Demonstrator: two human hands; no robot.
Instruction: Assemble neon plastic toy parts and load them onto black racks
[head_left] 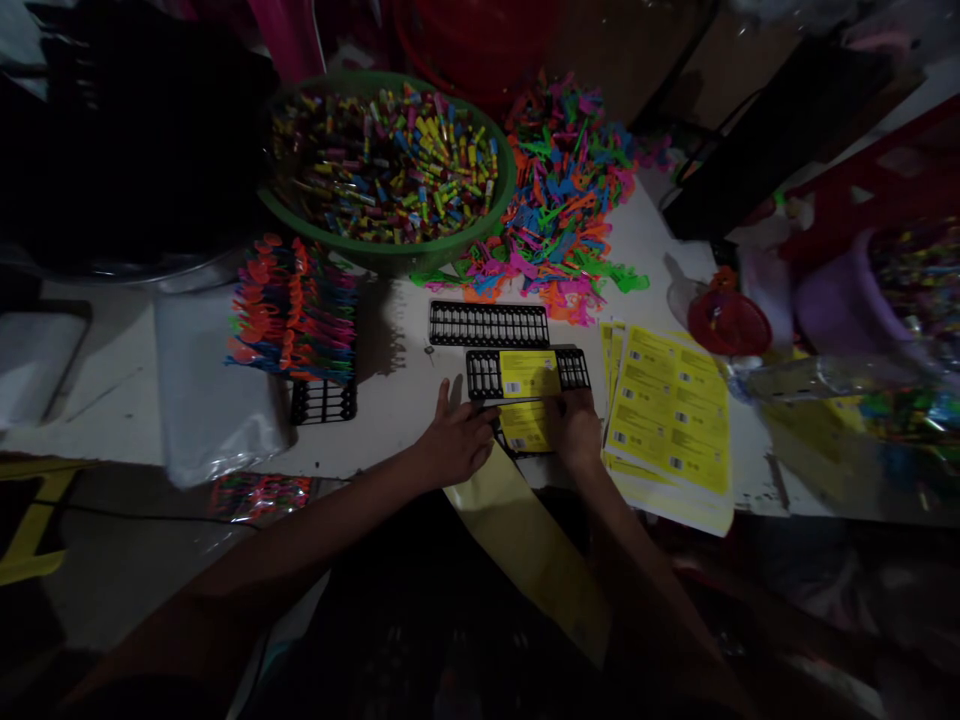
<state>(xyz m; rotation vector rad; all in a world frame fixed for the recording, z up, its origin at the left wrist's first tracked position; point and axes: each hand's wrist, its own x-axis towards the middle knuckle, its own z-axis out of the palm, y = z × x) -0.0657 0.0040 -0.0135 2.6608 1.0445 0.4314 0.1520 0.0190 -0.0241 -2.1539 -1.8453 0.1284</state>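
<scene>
My left hand is at the left end of a black slotted plastic frame, fingers closed on its edge and one finger sticking out. A yellow printed sticker lies across that frame's middle. My right hand has its fingers curled over the right end of the same frame, beside the sticker; its fingertips are partly hidden. Just beyond lies a second black frame with a yellow sticker on it. Farther back is a third, bare frame. A yellowish strip hangs over my lap.
Sheets of yellow stickers lie right of my hands. Behind are a green basin of small colourful tubes and a heap of bright plastic pieces. At left, a filled rack stands beside clear plastic bags. A purple tub stands far right.
</scene>
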